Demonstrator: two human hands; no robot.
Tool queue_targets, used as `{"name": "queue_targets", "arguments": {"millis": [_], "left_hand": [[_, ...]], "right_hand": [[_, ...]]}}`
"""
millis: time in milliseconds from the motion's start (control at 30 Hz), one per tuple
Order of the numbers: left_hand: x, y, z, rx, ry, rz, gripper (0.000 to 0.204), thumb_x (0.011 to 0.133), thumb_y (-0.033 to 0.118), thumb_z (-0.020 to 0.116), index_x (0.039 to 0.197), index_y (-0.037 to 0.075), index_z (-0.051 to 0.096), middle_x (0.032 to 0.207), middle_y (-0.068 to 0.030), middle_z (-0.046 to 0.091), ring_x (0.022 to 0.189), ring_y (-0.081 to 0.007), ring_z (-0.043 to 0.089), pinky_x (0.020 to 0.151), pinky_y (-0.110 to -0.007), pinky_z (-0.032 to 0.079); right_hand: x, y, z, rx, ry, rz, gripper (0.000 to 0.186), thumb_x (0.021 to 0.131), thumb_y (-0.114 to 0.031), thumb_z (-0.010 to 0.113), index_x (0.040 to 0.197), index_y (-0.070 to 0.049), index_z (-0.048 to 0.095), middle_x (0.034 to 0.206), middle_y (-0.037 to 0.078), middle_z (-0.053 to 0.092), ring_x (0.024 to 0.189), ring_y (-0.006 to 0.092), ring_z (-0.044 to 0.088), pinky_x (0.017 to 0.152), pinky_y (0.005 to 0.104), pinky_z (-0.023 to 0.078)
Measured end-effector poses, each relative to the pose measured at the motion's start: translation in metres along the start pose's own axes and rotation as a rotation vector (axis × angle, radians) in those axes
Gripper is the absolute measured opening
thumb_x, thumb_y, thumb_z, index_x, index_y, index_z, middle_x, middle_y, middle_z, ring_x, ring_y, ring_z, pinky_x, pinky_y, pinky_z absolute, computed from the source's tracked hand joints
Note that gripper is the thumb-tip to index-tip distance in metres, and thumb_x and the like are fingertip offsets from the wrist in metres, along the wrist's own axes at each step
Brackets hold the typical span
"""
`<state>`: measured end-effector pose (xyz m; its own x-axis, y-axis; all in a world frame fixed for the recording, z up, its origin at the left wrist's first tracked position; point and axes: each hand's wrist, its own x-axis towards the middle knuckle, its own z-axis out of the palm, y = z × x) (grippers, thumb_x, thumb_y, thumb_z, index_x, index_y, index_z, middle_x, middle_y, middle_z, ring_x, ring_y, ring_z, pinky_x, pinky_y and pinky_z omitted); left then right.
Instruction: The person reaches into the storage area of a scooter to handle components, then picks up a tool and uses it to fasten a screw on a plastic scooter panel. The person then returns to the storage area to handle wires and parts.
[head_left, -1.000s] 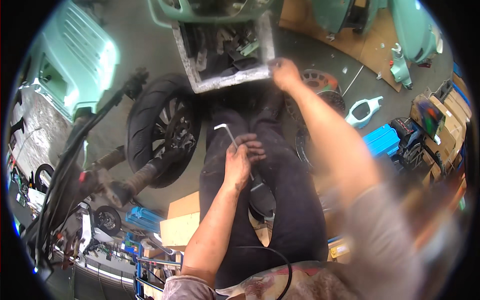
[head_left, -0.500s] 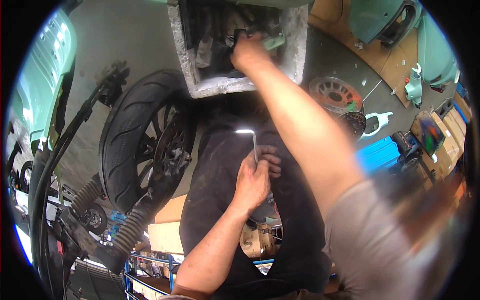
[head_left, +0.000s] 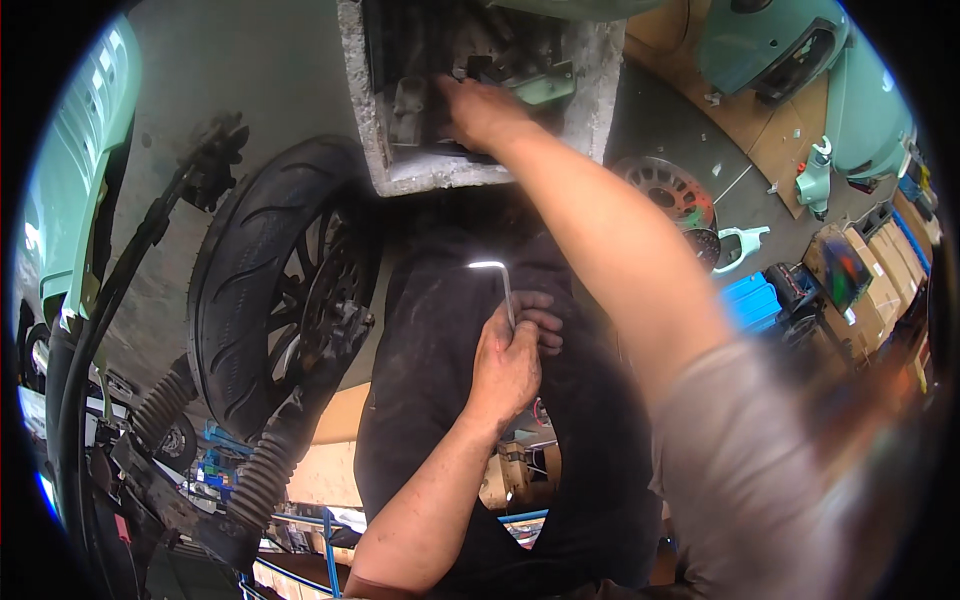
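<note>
My left hand [head_left: 508, 365] is closed round an L-shaped hex key [head_left: 508, 290], its bent end standing up above the thumb and catching the light. It rests in front of my dark trousers. My right hand [head_left: 485, 112] reaches into a white foam box [head_left: 440, 180] at the top. Its fingers point left and look spread among the parts in there. Beside that hand lie a pale green bracket-like part [head_left: 545, 88], a small black piece [head_left: 480, 66] and a greyish part [head_left: 408, 108]. Shadow hides much of the box's contents.
A black-tyred motorcycle wheel [head_left: 285, 290] with ribbed fork boots [head_left: 265, 478] stands at the left. Mint-green body panels [head_left: 85, 170] edge the far left. To the right are a brake disc [head_left: 670, 192], a blue crate [head_left: 752, 303], cardboard boxes [head_left: 880, 275] and more green panels [head_left: 775, 45].
My right hand has moved a little left within the foam box, and its fingers have spread away from the black piece. My left hand keeps the hex key nearly in place. The view has shifted slightly.
</note>
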<state>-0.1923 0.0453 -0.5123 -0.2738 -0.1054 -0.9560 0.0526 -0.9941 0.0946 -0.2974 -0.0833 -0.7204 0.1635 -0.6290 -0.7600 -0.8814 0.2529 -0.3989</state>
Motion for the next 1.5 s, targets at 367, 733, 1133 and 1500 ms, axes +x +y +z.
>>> {"name": "queue_targets", "arguments": {"millis": [367,733,1133,1500], "left_hand": [[-0.001,0.000,0.007,-0.002,-0.033,0.002,0.035,0.083,0.001,0.032,0.112,-0.005,0.051,0.091,-0.0126,0.058,0.078,-0.0174,0.059,0.074,-0.030,0.052],[0.004,-0.005,0.011,0.096,-0.004,0.002,0.031,0.086,0.001,0.032,0.111,-0.005,0.050,0.090,-0.0120,0.058,0.076,-0.0171,0.059,0.072,-0.029,0.051],[0.001,-0.004,0.008,0.178,0.034,-0.006,0.031,0.086,0.002,0.033,0.111,-0.006,0.051,0.090,-0.0134,0.060,0.077,-0.0186,0.060,0.072,-0.031,0.051],[0.000,0.008,0.008,0.240,0.041,0.061,0.028,0.084,0.001,0.036,0.104,-0.006,0.053,0.082,-0.0123,0.061,0.075,-0.0194,0.060,0.071,-0.032,0.049]], "right_hand": [[-0.068,0.067,-0.065,0.090,0.347,0.324,0.060,0.079,-0.031,0.073,0.123,0.000,0.047,0.108,0.023,0.064,0.105,0.0372,0.061,0.091,0.0439,0.048],[-0.046,-0.013,-0.021,0.076,0.329,0.168,0.057,0.083,-0.003,0.055,0.135,0.004,0.034,0.125,0.032,0.044,0.111,0.0454,0.054,0.096,0.0460,0.047],[0.007,0.015,0.032,0.516,0.469,0.338,0.032,0.087,-0.019,0.056,0.113,0.000,0.056,0.117,0.027,0.058,0.111,0.0347,0.058,0.094,0.0427,0.046],[0.037,0.010,0.055,0.706,0.288,0.366,0.059,0.081,-0.021,0.054,0.138,-0.013,0.043,0.135,0.031,0.040,0.121,0.0413,0.047,0.105,0.0410,0.038]]}}
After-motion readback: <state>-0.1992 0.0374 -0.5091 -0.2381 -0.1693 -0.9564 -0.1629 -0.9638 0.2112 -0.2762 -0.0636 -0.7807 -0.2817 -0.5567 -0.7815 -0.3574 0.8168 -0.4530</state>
